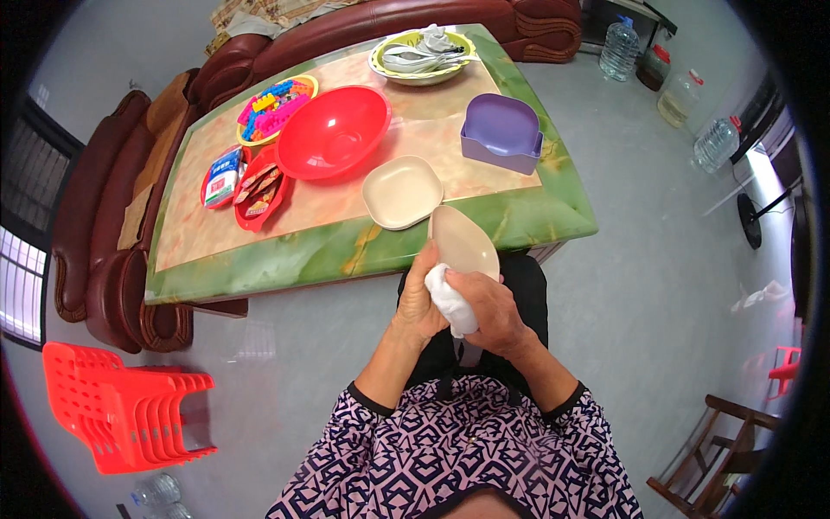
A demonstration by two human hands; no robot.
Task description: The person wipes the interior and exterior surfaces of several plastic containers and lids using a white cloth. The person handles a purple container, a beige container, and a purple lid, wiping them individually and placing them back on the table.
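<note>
Just off the table's near edge, a beige dish (463, 242) is tilted up in front of me. My left hand (417, 301) grips it at its left side, thumb along the rim. My right hand (494, 310) is closed on a white cloth (450, 303), which lies against the near part of the dish; the fingers under it are mostly hidden. On the table just beyond, a second beige dish (402, 193) sits upright. A large red basin (335, 132) stands behind that to the left, and a purple box (501, 134) to the right.
The green-edged table (363, 253) also bears a bowl of colourful blocks (275, 111), a red tray of packets (259, 192), a pack of tissues (224, 176) and a yellow-green basin (422, 57) holding grey cloth. Red stools (130, 406) are stacked at left; a wooden chair (718, 458) stands at right.
</note>
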